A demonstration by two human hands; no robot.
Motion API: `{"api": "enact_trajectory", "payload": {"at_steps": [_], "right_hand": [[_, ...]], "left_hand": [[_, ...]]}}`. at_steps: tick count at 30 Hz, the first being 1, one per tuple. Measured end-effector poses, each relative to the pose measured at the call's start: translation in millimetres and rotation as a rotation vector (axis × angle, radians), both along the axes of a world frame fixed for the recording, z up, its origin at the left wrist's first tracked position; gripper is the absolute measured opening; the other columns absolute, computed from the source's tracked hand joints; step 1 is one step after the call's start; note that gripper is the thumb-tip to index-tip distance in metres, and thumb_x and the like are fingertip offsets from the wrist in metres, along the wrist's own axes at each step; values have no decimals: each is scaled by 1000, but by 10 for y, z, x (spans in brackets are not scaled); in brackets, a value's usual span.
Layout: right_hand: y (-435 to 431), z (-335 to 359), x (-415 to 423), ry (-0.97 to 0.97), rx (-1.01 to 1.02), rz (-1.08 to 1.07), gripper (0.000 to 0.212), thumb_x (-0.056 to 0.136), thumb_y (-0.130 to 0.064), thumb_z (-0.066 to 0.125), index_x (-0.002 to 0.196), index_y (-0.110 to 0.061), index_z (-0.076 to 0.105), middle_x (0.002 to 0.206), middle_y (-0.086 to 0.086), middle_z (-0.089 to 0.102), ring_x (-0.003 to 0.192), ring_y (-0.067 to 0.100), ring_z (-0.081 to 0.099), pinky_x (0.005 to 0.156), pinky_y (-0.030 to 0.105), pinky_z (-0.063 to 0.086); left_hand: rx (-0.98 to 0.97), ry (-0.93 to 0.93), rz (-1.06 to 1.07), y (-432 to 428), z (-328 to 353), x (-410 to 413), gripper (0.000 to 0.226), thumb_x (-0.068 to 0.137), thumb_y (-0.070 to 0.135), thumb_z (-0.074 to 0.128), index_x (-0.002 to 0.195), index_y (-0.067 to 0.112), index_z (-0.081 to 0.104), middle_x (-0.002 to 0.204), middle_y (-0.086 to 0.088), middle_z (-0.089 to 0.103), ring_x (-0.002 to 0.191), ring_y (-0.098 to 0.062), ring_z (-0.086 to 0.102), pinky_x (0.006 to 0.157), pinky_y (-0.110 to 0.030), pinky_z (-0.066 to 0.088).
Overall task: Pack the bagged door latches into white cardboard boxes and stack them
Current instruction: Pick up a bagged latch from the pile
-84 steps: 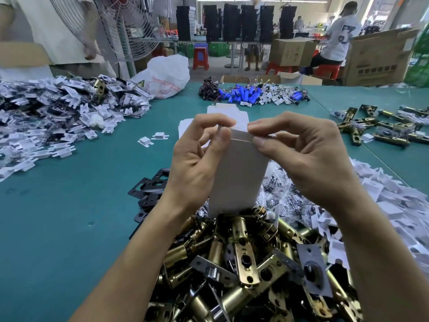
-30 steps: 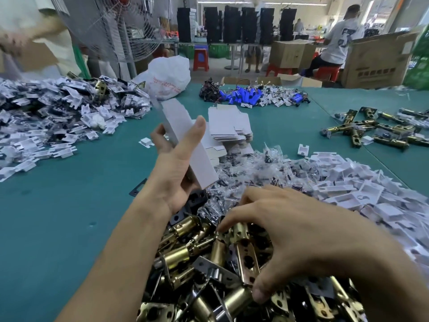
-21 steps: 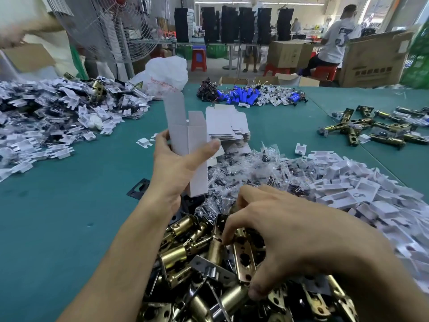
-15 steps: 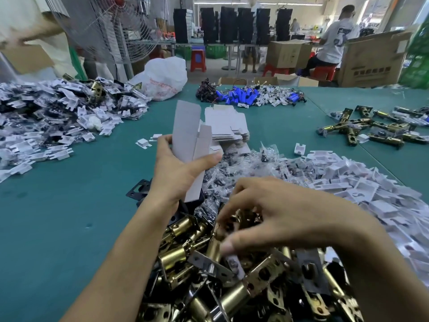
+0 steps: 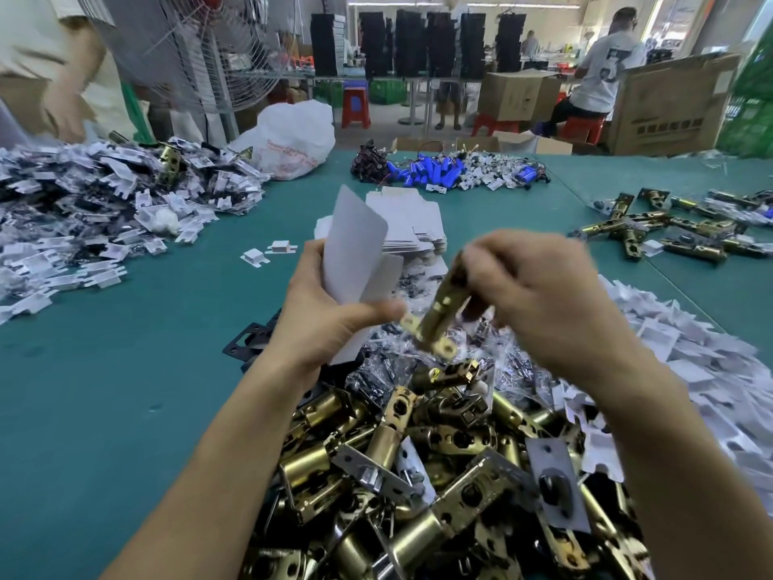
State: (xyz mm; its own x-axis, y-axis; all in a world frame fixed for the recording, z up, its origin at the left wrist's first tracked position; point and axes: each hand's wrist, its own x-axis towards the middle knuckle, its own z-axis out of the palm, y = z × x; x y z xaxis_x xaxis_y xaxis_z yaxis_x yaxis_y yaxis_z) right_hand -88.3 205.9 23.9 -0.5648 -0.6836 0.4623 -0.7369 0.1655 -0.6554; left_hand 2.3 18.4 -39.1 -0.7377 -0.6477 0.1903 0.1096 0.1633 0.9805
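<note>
Your left hand (image 5: 330,316) grips the white cardboard box (image 5: 355,253) upright, flap raised; your right hand (image 5: 539,299) pinches a brass latch (image 5: 439,316), tilted, just beside your left thumb and above the latch pile (image 5: 418,475). Squeeze harder and the thin box may collapse; the slanted latch could snag its flap.

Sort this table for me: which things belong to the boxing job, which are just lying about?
In the job: white box in left hand; brass latch in right hand; latch pile; flat box stack.
Lying about: blue cylinders; plastic bag; fan.
</note>
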Motion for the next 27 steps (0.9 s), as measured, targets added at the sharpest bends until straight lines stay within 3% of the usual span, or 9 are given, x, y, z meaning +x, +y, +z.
{"api": "enact_trajectory", "payload": {"at_steps": [3,6,7,9,11,16,22,27], "right_hand": [[123,123,-119,-3,-277,-90,23,100,-27,49,84,-23,65,73,-2,68,61,12,66,50,25,53],[191,147,-227,-65,-397,-111,24,105,-23,46,93,-13,65,84,5,70,69,11,69,57,22,54],[193,145,-241,-111,-425,-83,22,105,-22,45,96,-15,64,87,5,70,73,12,70,61,22,55],[175,147,-247,-192,-487,7,19,105,-19,44,101,-23,62,93,2,70,84,17,72,71,28,58],[155,157,-240,-220,-543,96,20,104,-19,43,104,-26,61,94,-3,70,88,19,72,75,32,58],[129,176,-197,-229,-559,218,20,102,-16,45,108,-22,64,94,-2,69,81,20,69,71,27,58],[100,176,-176,-119,-557,249,24,102,-9,47,115,-24,60,95,4,66,80,18,68,74,27,59],[138,223,-169,-17,-595,295,28,101,-7,49,123,-24,55,99,4,64,81,18,71,74,30,60]], "left_hand": [[-5,-10,-121,9,20,29,90,40,40,95,119,40,51,113,8,65,93,-3,67,67,-16,54],[4,-10,-240,6,52,65,88,46,28,95,124,36,55,104,15,68,92,-3,66,70,-18,53],[15,-18,-311,11,58,74,84,48,25,93,123,36,57,105,14,69,93,-4,65,74,-21,55],[76,-47,-454,40,58,94,82,51,22,90,126,29,58,115,4,69,103,-12,65,87,-41,59],[143,-82,-578,75,62,124,87,51,24,91,131,22,55,120,-5,68,110,-21,65,85,-51,59],[194,-145,-671,106,109,150,109,40,52,99,131,9,55,120,-16,66,109,-30,63,80,-52,58],[270,-130,-790,131,157,207,86,52,55,93,122,12,66,122,-20,64,106,-30,63,78,-50,59],[288,-169,-856,198,223,243,98,50,58,93,123,1,61,117,-22,65,100,-32,64,71,-42,60]]}}
